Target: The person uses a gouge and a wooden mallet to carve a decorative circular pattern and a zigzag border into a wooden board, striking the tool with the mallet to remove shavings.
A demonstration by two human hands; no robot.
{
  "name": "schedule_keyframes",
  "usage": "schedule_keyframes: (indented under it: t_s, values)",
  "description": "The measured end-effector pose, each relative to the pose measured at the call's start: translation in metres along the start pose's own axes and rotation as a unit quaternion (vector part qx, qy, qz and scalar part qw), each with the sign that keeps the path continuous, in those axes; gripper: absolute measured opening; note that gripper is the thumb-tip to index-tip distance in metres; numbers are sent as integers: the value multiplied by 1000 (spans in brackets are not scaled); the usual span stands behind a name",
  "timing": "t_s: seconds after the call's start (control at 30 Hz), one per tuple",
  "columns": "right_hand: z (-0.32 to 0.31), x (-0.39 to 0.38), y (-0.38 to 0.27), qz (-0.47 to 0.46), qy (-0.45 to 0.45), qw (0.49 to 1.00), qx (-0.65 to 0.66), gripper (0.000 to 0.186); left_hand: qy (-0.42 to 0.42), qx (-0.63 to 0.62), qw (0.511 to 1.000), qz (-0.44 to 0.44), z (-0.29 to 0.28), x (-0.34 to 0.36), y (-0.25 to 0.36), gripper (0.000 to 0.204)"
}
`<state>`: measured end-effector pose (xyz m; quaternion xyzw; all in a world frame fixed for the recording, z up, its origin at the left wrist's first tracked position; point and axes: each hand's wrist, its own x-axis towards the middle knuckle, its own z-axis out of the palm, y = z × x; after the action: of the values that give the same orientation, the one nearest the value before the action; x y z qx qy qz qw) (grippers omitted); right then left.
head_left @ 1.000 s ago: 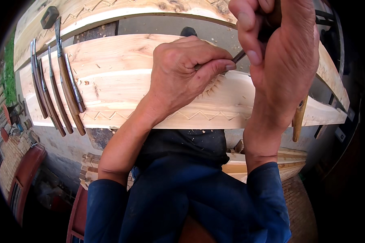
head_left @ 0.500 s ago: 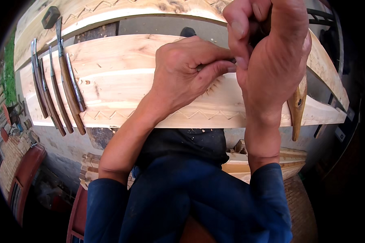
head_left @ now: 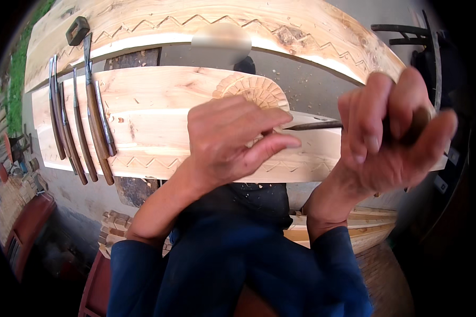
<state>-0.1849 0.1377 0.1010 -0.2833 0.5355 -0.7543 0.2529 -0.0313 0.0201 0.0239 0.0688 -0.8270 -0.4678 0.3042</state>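
In my right hand, raised at the right, the fingers are curled round a carving chisel. Its dark narrow blade points left, and most of the handle is hidden by the fingers. The blade's tip is close to the fingertips of my left hand, whose thumb and forefinger stand apart; whether they touch it I cannot tell. Beneath both hands lies a pale wooden board with a zigzag line cut along its near edge. A round fan-shaped carving shows just beyond my left hand.
Several chisels with brown handles lie side by side on the board's left end. Behind it, a second zigzag-carved board carries a dark angular block. Stacked wood pieces sit below the near edge, and a dark frame stands at far right.
My hands have drawn apart. The right has shifted right and lower with the chisel, baring its blade; the left has opened its pinch and dropped slightly. The view has shifted, showing more of the far board.
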Motion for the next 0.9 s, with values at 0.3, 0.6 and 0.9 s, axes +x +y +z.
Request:
schedule_keyframes:
  t_s: [0.3,0.6,0.9]
  values:
    - [17,-97,21,-239,-164,952,-101,60,-37,79,994,60,34,-44,17,42]
    - [3,-94,30,-203,-200,950,-127,62,-39,129,991,20,36,-39,16,37]
    - [8,-85,32,-185,-211,953,-110,62,-28,114,993,1,37,-41,14,38]
